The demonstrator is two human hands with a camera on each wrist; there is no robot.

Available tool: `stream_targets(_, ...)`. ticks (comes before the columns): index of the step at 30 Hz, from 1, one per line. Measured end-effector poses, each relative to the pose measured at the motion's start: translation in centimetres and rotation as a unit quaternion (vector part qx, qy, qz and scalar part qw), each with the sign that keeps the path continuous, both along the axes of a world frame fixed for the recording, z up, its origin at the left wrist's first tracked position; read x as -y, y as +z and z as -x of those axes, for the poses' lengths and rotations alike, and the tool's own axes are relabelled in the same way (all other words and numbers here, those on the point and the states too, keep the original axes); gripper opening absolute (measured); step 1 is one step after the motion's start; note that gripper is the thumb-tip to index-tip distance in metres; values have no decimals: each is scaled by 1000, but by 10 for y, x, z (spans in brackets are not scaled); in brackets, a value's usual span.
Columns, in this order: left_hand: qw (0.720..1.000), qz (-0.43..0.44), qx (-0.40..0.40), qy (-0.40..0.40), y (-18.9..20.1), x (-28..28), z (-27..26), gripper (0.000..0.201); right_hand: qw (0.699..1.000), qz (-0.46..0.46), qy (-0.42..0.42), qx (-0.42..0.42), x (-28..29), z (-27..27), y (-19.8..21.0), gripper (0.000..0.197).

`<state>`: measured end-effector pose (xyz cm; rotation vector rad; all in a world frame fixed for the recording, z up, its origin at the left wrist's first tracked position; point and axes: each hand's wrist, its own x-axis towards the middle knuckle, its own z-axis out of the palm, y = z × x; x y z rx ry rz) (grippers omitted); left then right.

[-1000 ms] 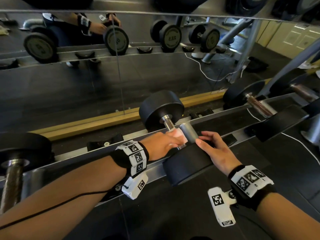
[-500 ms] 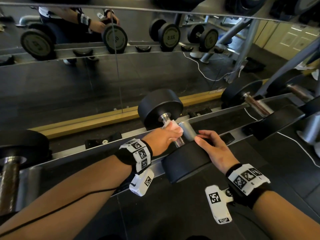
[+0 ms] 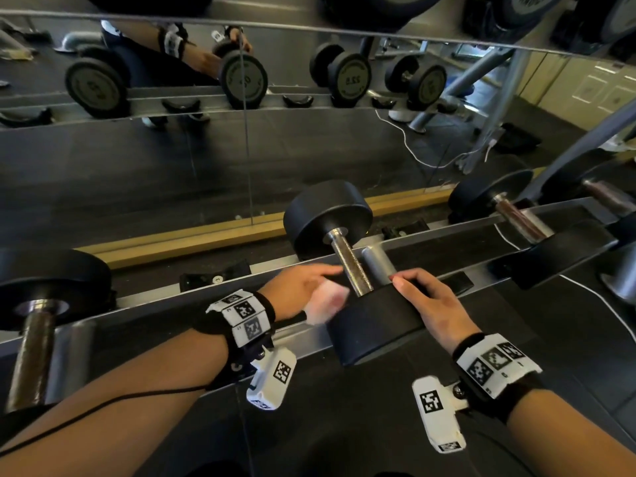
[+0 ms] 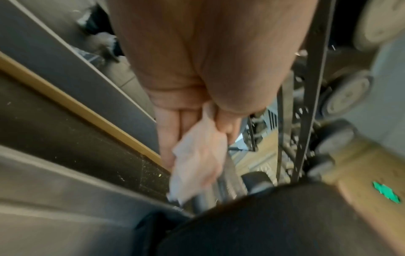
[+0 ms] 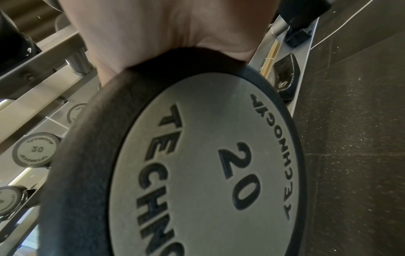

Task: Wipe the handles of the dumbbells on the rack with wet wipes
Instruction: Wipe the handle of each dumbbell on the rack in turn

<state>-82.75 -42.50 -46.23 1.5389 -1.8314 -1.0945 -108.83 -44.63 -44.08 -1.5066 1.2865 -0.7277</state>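
Observation:
A black dumbbell (image 3: 328,218) marked 20 (image 5: 208,164) lies across the rack rails (image 3: 172,299), with its steel handle (image 3: 351,263) bare. Just left of the handle's near end is my left hand (image 3: 303,285). In the left wrist view its thumb pinches a crumpled white wet wipe (image 4: 197,164) against straight fingers, and the wipe (image 3: 325,301) hangs beside the handle (image 4: 225,187). My right hand (image 3: 426,304) lies on top of the dumbbell's near head (image 3: 375,328), fingers bent over its inner edge. In the right wrist view the palm (image 5: 175,34) presses on the rim.
More dumbbells lie on the same rack, one at the left with a brownish handle (image 3: 32,356) and one at the right (image 3: 516,218). An empty black saddle (image 3: 213,278) lies between. A mirror (image 3: 206,149) stands behind the rack. A white cable (image 3: 585,294) runs across the floor at right.
My left hand, which held the wipe wrapped on the handle, has pulled back toward me and to the left, leaving the handle bare. The right hand stays on the near head.

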Motion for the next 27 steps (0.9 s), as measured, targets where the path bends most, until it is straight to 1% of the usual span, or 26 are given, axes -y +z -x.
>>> stream_targets(1, 997, 1, -25, 74, 2, 4, -3, 40, 1000, 0, 0, 6, 0, 0, 0, 34)
stream_targets(2, 989, 1, -33, 143, 4, 8, -4, 40, 1000, -1, -1, 11, 0, -1, 0, 35)
stream_targets(3, 979, -7, -41, 198, 6, 13, -3, 40, 1000, -1, 0, 13, 0, -1, 0, 35)
stream_targets(4, 969, -25, -64, 236, 7, 16, 2, 40, 1000, 0, 1, 12, 0, -1, 0, 35)
stream_targets(5, 956, -54, -118, 261, 7, 18, 8, 40, 1000, 1, 2, 10, 0, -1, 0, 35)
stream_targets(6, 935, -93, -205, 275, 8, 18, 16, 39, 1000, 3, 1, 11, 0, -1, -1, 35)
stream_targets(7, 905, -130, -302, 271, 7, 17, 24, 37, 1000, 5, -1, 15, -1, -1, -1, 34)
stream_targets(8, 874, -157, -383, 253, 7, 15, 32, 33, 1000, 6, -2, 19, -1, 0, -1, 34)
stream_targets(9, 860, -166, -427, 225, 7, 11, 38, 30, 1000, 7, -1, 19, -1, 0, -2, 34)
stream_targets(10, 864, -164, -432, 198, 6, 8, 43, 32, 1000, 7, 3, 15, 0, 0, -2, 34)
stream_targets(12, 891, -150, -397, 162, 0, 3, 45, 32, 1000, 4, 9, 13, 0, 1, -2, 35)
stream_targets(14, 906, -146, -377, 122, -3, -7, 44, 22, 1000, 1, 9, 14, 0, 1, -2, 36)
stream_targets(15, 910, -145, -374, 102, -4, -12, 43, 23, 1000, 3, 7, 11, 0, 1, -2, 36)
stream_targets(17, 906, -151, -387, 78, -9, -17, 44, 36, 1000, 7, 1, 0, 0, 1, -3, 35)
stream_targets(18, 894, -159, -413, 73, -9, -19, 44, 41, 1000, 8, 0, -4, 1, 1, -3, 35)
stream_targets(19, 877, -167, -443, 78, -7, -19, 44, 41, 1000, 8, 1, -5, 1, 1, -3, 35)
stream_targets(20, 860, -169, -470, 105, -5, -18, 44, 34, 1000, 8, 2, -4, 1, 1, -3, 35)
stream_targets(22, 831, -152, -494, 206, -1, -10, 39, 24, 1000, 11, 6, 1, 0, 2, -3, 33)
stream_targets(24, 813, -112, -491, 291, 1, 0, 32, 19, 1000, 16, 8, 6, 1, 2, -4, 31)
stream_targets(25, 815, -87, -479, 313, 1, 4, 30, 18, 1000, 17, 8, 7, 1, 2, -4, 31)
stream_targets(27, 847, -59, -427, 311, -2, 12, 32, 19, 1000, 16, 4, 8, 2, 2, -6, 33)
